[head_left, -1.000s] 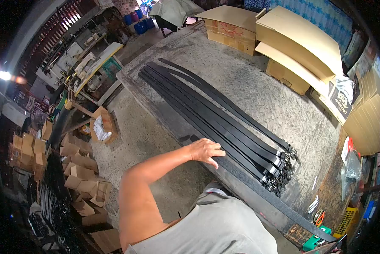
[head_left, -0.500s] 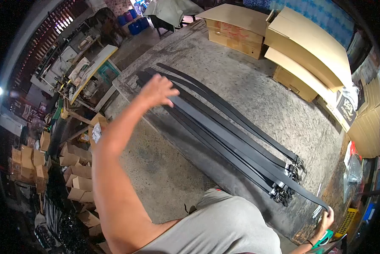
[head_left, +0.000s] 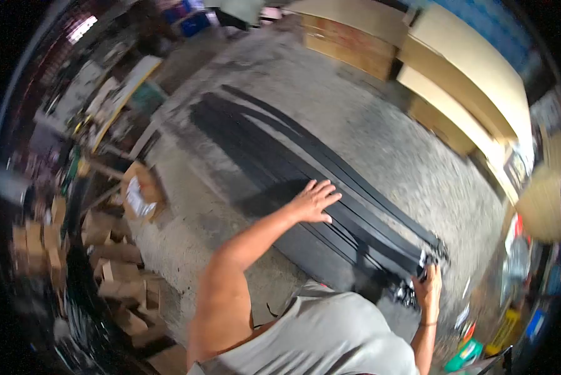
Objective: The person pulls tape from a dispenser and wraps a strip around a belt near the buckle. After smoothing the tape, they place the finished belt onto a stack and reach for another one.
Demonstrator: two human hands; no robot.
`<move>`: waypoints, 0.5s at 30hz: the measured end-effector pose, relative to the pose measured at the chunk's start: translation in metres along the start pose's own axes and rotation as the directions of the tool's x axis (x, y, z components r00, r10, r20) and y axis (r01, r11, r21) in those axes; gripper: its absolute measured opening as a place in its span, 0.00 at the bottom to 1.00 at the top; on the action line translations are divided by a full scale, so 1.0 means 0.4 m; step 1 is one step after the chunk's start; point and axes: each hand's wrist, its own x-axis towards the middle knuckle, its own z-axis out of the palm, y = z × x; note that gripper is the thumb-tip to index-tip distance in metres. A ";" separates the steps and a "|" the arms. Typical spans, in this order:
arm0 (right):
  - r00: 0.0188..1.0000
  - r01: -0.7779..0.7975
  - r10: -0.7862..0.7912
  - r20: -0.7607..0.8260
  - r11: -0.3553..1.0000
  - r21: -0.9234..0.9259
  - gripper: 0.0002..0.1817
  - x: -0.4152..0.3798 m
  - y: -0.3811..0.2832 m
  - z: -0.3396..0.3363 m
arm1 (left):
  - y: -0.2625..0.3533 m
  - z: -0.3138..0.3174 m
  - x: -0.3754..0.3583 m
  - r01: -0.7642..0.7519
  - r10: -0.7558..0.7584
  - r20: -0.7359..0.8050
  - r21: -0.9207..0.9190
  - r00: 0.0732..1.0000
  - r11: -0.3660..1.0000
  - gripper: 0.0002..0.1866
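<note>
Long black straps (head_left: pixel 274 150) lie side by side across the grey table, with metal buckles or clips (head_left: pixel 405 292) bunched at their near right ends. My left hand (head_left: pixel 316 201) is over the middle of the straps, palm down with its fingers spread. At the buckle end, my right hand (head_left: pixel 428 286) has its fingers closed on the end of a strap. Its fingertips partly cover the hardware there, and motion blur hides the finer detail.
Large cardboard boxes (head_left: pixel 349 47) stand along the table's far side, more of them at the right. Small open cartons (head_left: pixel 118 272) are piled on the floor at the left. A green object (head_left: pixel 463 355) and a yellow basket (head_left: pixel 504 331) are at the lower right.
My left hand has moved from the far left ends of the straps to their middle. My right hand has come in from the lower right to the buckle end. The view has shifted slightly.
</note>
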 end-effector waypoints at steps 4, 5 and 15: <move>0.994 0.109 -0.109 -0.009 0.994 -0.024 0.23 0.020 -0.101 -0.112 | 0.217 0.020 0.116 -0.222 0.238 0.044 -0.235 0.970 0.946 0.46; 0.980 0.196 -0.197 0.004 0.980 0.022 0.19 0.030 -0.117 -0.143 | 0.235 0.020 0.137 -0.261 0.270 -0.006 -0.269 0.963 0.927 0.43; 0.709 -0.230 0.365 -0.603 0.929 0.291 0.18 -0.209 0.250 -0.208 | -0.059 -0.096 -0.026 -0.120 0.113 -0.054 -0.135 0.992 0.984 0.14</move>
